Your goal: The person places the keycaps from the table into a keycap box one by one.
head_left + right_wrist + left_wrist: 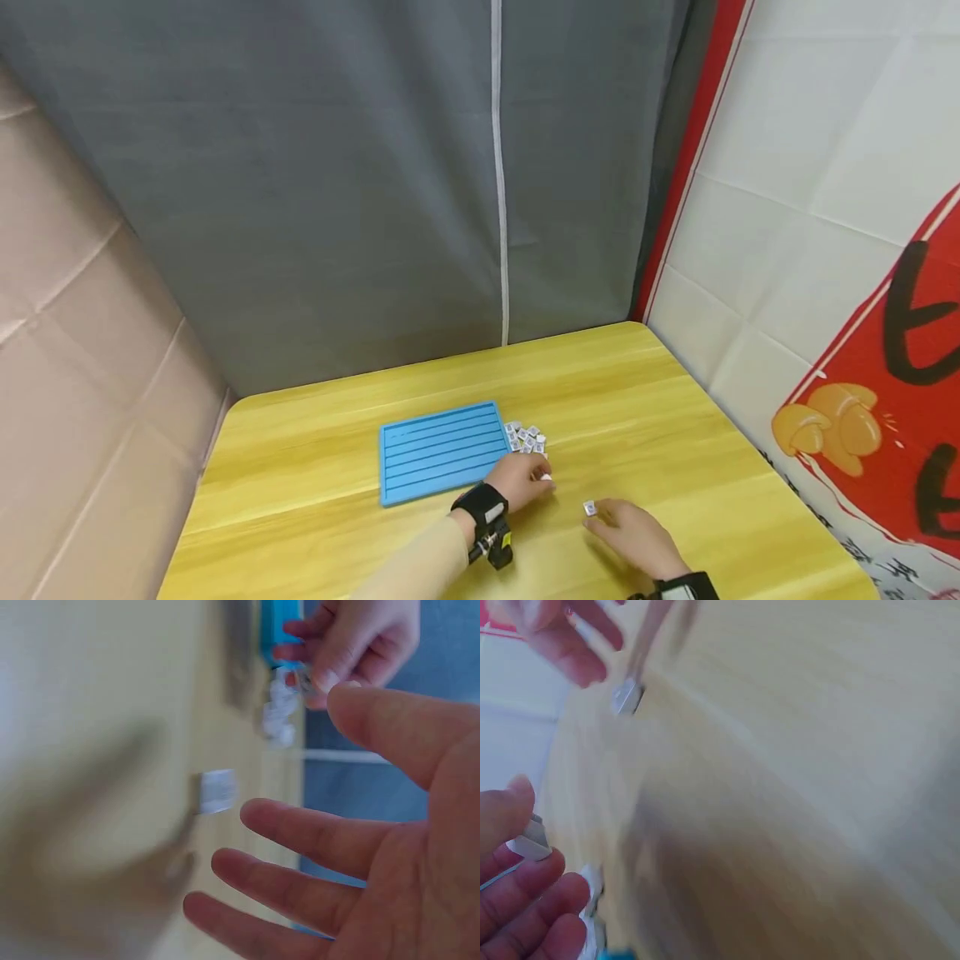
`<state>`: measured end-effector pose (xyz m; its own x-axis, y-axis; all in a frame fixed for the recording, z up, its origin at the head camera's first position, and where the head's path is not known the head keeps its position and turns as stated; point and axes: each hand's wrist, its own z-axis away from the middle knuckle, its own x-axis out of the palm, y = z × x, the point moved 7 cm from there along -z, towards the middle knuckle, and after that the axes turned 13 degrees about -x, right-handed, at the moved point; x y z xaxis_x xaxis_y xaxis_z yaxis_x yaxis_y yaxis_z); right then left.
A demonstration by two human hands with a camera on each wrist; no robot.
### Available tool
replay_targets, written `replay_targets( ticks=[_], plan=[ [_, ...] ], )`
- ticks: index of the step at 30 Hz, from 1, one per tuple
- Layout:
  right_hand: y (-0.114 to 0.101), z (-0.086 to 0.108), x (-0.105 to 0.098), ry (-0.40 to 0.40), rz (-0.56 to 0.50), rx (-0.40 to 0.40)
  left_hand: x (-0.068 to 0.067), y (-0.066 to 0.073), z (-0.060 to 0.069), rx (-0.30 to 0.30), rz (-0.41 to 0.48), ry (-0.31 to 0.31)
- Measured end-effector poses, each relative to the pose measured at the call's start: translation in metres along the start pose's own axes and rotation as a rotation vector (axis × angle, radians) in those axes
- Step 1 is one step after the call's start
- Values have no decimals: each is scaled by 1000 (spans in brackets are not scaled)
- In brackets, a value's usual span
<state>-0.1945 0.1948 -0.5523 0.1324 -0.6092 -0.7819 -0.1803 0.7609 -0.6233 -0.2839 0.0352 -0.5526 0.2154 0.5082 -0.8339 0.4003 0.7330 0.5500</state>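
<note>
My left hand (pixel 520 481) pinches a small white block (pixel 532 840) between thumb and fingers, just right of a ribbed blue tray (pixel 442 450). Beyond that hand, several white blocks (pixel 527 437) with dark printed faces lie in a cluster against the tray's right side. A single white block (pixel 590 508) rests on the table by the fingertips of my right hand (pixel 637 533). In the right wrist view, that hand's fingers (pixel 292 825) are spread and hold nothing; the lone block (pixel 217 790) sits apart from them, blurred. Its printed marking is too small to read.
The yellow wood-patterned table (pixel 315 433) carries everything. A grey curtain (pixel 360 208) hangs behind its far edge. Pale padded panels (pixel 82 333) stand on the left, and a white wall hanging (pixel 787 167) with red print stands on the right.
</note>
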Motion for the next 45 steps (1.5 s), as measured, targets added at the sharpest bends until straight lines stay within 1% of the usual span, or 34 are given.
replay_targets(
  ticks=[2,4,7,9,12,15,17,19,23,26,31,37,41,45],
  plan=[
    [-11,-8,-5,-2,5,-41,-9,-8,6,-24,38,-1],
    [-23,-17,-8,-3,21,-79,-18,-18,12,-43,58,13],
    [-42,-34,-4,-21,45,-151,-36,-32,19,-96,78,27],
    [-53,-45,5,-52,62,-205,-45,-44,23,-115,91,48],
    [-68,-57,23,-113,76,-295,-54,-65,33,-159,93,69],
    [-76,-64,41,-171,80,-339,-61,-83,43,-184,80,90],
    [-75,-67,47,-188,84,-334,-65,-89,46,-183,83,99],
    [-71,-70,49,-192,97,-317,-68,-92,47,-171,84,106],
    [-66,-74,48,-191,123,-301,-74,-96,49,-159,72,109],
    [-62,-76,47,-198,137,-290,-77,-100,51,-163,53,107],
    [-59,-77,51,-188,158,-280,-83,-114,54,-192,35,109],
    [-61,-78,54,-160,185,-291,-97,-130,53,-258,15,143],
    [-65,-80,54,-140,200,-307,-106,-137,54,-280,-16,161],
    [-68,-80,55,-129,201,-314,-108,-143,55,-296,-52,165]
  ],
)
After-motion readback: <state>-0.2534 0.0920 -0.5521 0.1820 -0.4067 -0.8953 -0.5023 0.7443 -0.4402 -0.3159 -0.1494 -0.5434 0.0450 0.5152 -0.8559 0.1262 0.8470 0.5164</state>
